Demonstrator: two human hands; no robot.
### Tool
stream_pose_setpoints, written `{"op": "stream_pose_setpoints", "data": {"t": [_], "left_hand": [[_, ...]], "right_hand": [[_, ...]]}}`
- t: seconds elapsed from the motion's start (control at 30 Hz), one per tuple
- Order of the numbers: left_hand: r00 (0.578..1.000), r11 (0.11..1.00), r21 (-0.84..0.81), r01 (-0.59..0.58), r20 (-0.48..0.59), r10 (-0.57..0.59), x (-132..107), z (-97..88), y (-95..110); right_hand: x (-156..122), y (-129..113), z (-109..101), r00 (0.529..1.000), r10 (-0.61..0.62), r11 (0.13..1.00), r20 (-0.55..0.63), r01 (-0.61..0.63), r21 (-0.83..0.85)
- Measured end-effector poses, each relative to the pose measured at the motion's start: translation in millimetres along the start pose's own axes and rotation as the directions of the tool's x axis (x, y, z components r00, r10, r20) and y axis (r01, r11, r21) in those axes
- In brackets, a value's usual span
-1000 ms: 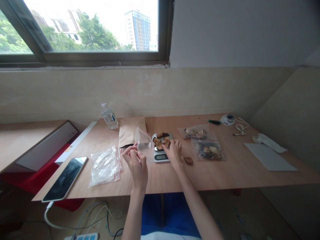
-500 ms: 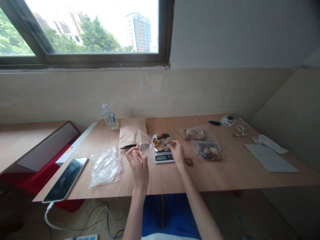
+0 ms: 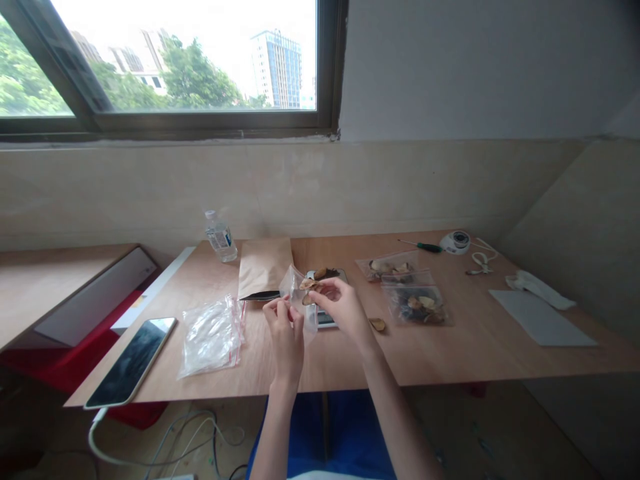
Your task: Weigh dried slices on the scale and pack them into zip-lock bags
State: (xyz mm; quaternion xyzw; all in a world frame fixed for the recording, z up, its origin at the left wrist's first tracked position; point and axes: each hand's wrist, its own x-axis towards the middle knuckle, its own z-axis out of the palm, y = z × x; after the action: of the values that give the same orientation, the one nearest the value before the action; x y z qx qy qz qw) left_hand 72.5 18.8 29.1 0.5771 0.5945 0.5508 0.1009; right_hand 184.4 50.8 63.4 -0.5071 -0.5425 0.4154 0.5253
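Note:
My left hand (image 3: 286, 337) pinches a small clear zip bag (image 3: 292, 283), held up in front of the kitchen scale (image 3: 328, 322). My right hand (image 3: 346, 312) grips a few brown dried mushroom slices (image 3: 309, 285) at the bag, its fingers closed on them. Whether the slices are inside the bag's mouth or just before it, I cannot tell. More dried pieces (image 3: 326, 273) lie on the scale's plate, largely hidden behind my right hand and the bag. One loose slice (image 3: 377, 325) rests on the table right of the scale.
Two filled zip bags, a rear one (image 3: 387, 267) and a front one (image 3: 419, 303), lie to the right. Leftward are flat clear bags (image 3: 210, 337), a brown paper pouch (image 3: 265, 267), a water bottle (image 3: 221, 239) and a phone (image 3: 131, 363). A screwdriver (image 3: 429, 247) and white camera (image 3: 455, 243) sit farther back.
My right hand has lifted slices off the scale and moved left to the bag. My left hand and the bag have shifted slightly right.

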Motion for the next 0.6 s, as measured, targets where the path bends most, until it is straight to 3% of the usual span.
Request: {"op": "stream_pose_setpoints", "data": {"t": [0.1,0.17,0.33,0.43,0.53,0.6], "left_hand": [[1.0,1.0,0.004,0.01,-0.015,-0.01,-2.1,1.2,2.0],[0.999,1.0,0.006,0.014,-0.052,-0.014,-3.2,1.7,2.5],[0.993,0.999,0.013,0.035,-0.116,-0.034,-1.6,-1.9,-3.3],[0.989,0.999,0.025,0.042,-0.142,-0.038,2.0,-7.2,-9.0],[0.982,0.999,0.029,0.042,-0.183,-0.036,4.3,-11.5,-11.9],[0.98,0.999,0.028,0.043,-0.194,-0.037,4.5,-13.1,-12.0]], "right_hand": [[-6.7,-8.1,14.5,0.996,-0.067,0.98,-0.058,0.055,-0.192],[-10.2,-8.6,22.0,0.996,-0.078,0.968,-0.037,0.066,-0.241],[-14.3,-11.8,23.6,0.974,-0.102,0.992,0.203,0.115,-0.054],[-5.1,-6.2,13.5,0.964,-0.214,0.977,0.159,0.211,0.035],[14.1,19.9,2.7,0.95,-0.311,0.929,-0.018,0.3,-0.219],[27.0,46.0,-1.7,0.943,-0.332,0.846,-0.012,0.292,-0.447]]}}
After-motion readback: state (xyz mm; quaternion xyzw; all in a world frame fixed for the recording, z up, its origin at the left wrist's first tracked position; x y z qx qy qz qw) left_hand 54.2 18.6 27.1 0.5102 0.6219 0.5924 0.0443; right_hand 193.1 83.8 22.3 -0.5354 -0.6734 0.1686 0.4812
